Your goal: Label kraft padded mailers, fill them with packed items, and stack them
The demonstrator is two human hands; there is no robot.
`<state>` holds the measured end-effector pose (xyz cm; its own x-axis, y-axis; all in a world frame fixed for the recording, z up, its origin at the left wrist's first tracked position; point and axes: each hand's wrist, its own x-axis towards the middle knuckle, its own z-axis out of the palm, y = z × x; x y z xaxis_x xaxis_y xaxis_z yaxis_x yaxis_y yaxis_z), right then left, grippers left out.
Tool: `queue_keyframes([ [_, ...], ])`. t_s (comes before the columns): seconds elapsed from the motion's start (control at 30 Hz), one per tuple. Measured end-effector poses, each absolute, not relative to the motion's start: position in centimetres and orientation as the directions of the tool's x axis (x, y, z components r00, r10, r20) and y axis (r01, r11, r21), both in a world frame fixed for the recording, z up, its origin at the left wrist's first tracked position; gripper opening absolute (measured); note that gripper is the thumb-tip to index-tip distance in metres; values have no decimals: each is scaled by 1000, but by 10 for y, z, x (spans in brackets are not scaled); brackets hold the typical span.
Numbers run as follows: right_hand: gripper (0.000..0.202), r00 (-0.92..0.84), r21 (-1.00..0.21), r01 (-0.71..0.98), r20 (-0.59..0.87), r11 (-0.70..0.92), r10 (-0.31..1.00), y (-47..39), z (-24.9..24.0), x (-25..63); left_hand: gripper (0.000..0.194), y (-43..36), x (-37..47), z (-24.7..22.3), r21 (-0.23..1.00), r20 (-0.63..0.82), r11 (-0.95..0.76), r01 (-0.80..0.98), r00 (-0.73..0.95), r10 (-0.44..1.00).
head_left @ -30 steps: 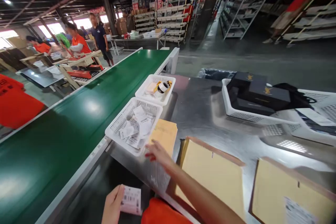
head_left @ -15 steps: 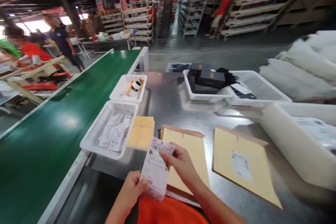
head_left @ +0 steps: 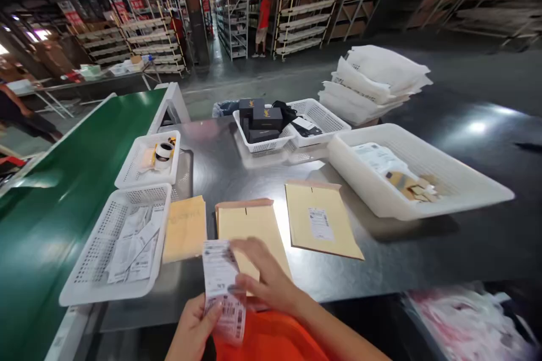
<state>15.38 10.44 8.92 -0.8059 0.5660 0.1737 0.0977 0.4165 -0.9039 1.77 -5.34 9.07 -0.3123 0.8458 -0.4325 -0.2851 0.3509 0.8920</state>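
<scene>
1. Between six and seven o'clock from the view's middle, the printed slip (head_left: 223, 271) stands tilted over the near edge of the desk (head_left: 212, 152). The left hand (head_left: 198, 320), at seven o'clock, pinches its lower left edge, thumb on the printed face. Should that pinch loosen, the slip could drop past the desk edge.

2. At six o'clock the right hand (head_left: 258, 276) is blurred against the slip's right side, fingers bent; I cannot tell whether it grips or merely touches. If it pulls while the left hand holds fast, the paper may crease or tear across the print.

3. Beyond the right hand, the middle envelope (head_left: 249, 223) lies on the desk. The hand hides its near part, so contact is unclear; a low sweep of that forearm might push it askew.

4. Between four and five o'clock, the labelled envelope (head_left: 302, 211) resembles the middle one apart from its white label (head_left: 320, 224). A hurried glance could confuse them.

5. At eight o'clock, the white basket (head_left: 91, 259) holds loose paper slips (head_left: 138, 245), overlapping and similar in look. If the held slip lands among them, it might be hard to pick out; a knock to the basket could spill them toward the green belt (head_left: 38, 231).
</scene>
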Motion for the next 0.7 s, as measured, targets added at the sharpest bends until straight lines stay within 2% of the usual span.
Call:
queue_keyframes([
  [0.07,51,-909,-914,36,139,405,393,97,98,166,48,-50,19,86,885,-450,387,-259,-262,854],
  [0.13,48,-941,-948,55,55,312,334,90,100,173,48,-46,19,81,882,-459,423,-205,-181,870],
  [0.23,47,-944,-997,76,-66,21,322,84,90,178,49,-40,21,76,891,-448,434,-135,-98,889],
  [0.3,49,-943,-986,77,-121,-149,309,85,77,181,52,-39,23,73,886,-454,440,-146,-83,887],
  [0.4,57,-921,-930,133,-244,-344,303,99,57,186,53,-45,18,70,847,-518,501,-177,-65,853],
  [0.47,63,-869,-892,153,-326,-425,372,114,49,191,54,-52,9,70,799,-581,562,-213,-32,814],
  [0.5,64,-837,-893,154,-346,-423,425,121,47,192,54,-55,3,70,778,-604,581,-237,-29,797],
  [0.57,63,-807,-936,159,-306,-314,505,130,48,194,55,-59,-6,72,770,-615,580,-268,-64,786],
  [0.7,53,-868,-994,110,-100,-8,486,111,58,183,54,-50,-3,79,826,-551,525,-208,-97,829],
])
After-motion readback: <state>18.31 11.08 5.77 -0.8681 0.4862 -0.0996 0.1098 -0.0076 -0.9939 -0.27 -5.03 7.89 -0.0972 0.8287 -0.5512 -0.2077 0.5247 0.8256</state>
